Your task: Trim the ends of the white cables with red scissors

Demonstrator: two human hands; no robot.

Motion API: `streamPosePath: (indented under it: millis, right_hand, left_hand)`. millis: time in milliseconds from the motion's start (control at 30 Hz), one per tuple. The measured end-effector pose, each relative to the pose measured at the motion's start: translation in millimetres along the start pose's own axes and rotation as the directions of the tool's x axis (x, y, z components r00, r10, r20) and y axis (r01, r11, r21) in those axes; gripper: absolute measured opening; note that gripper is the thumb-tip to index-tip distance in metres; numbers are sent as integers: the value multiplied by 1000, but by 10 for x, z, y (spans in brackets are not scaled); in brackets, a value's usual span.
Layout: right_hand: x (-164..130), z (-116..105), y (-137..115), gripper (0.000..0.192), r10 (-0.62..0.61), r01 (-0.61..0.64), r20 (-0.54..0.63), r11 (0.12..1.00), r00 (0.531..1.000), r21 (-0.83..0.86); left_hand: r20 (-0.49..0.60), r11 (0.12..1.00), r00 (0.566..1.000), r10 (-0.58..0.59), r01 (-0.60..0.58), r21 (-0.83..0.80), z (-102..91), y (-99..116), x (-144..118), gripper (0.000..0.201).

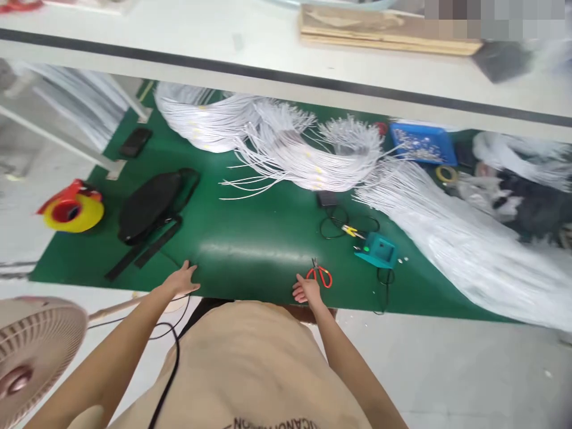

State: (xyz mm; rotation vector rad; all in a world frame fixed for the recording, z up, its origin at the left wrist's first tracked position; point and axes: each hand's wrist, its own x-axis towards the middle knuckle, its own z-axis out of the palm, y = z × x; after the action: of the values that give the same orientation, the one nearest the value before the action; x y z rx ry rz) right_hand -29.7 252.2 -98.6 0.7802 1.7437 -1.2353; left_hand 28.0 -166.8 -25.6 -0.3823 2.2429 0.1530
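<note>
Resting both open hands at the table's near edge, right hand [307, 290] touching the scissors [320, 274]: light, rigid, grab the red loops. Left hand [181, 280] empty.

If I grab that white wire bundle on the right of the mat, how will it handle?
The white wire bundle probably flops and sags: its strands are long, thin and draped. Its loose strands fan apart, so some may slip free. It likely drags rather than slides on the green mat.
</note>
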Motion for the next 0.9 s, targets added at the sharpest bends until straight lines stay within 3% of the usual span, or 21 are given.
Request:
streamPosePath:
  millis: [133, 233, 333, 433, 500, 567, 633, 700, 767, 800, 833, 867, 900]
  right_hand:
    - [-38, -71, 8, 33, 32, -32, 43, 999, 999, 17]
    - [-97, -220, -32, 34, 16, -17, 12, 999, 1000, 30]
    - [-194, -438, -165, 36, -5, 5, -94, 1000, 996, 6]
    - [-322, -643, -517, 37, -76, 61, -206, 995, 976, -80]
    - [-403, -743, -930, 33, -194, 154, -259, 974, 946, -166]
    - [-466, -813, -1482, 29, -360, 283, -305, 921, 882, -269]
    - [-500, -865, -2121, 27, -541, 408, -344, 826, 767, -388]
    - [-497, -904, -2774, 30, -695, 489, -371, 707, 616, -511]
    - [-450, -925, -3364, 44, -798, 520, -353, 592, 489, -617]
    - [-412, -926, -3617, 56, -828, 518, -327, 545, 456, -659]
    - [-367, -920, -3836, 70, -845, 484, -287, 502, 451, -717]
    - [-319, -908, -4018, 81, -817, 327, -222, 441, 533, -836]
    - [-271, -892, -4164, 85, -784, 281, -197, 427, 588, -859]
  left_hand:
    - [24, 999, 1000, 13, -14, 31, -5, -12, 113, 82]
    - [10, 998, 999, 34, -35, 45, -180, -27, 299, 79]
    - [-109, 997, 994, -4, 13, 79, -429, 7, 555, 80]
    - [-234, 993, 972, -26, 51, 102, -586, 127, 777, 87]
    - [-298, 992, 955, -16, 54, 117, -599, 236, 873, 97]
    - [-350, 989, 936, -17, 67, 131, -560, 339, 929, 102]
    - [-385, 987, 923, -16, 75, 140, -506, 411, 956, 102]
    - [-408, 987, 913, -2, 68, 148, -465, 442, 965, 101]
    - [-430, 987, 903, 17, 53, 150, -445, 441, 961, 100]
    - [-441, 988, 897, 26, 44, 148, -442, 436, 955, 99]
    - [-452, 989, 892, 34, 35, 144, -441, 430, 948, 98]
    - [-462, 990, 886, 41, 25, 137, -442, 425, 939, 97]
    - [-471, 992, 881, 49, 13, 128, -444, 422, 930, 96]
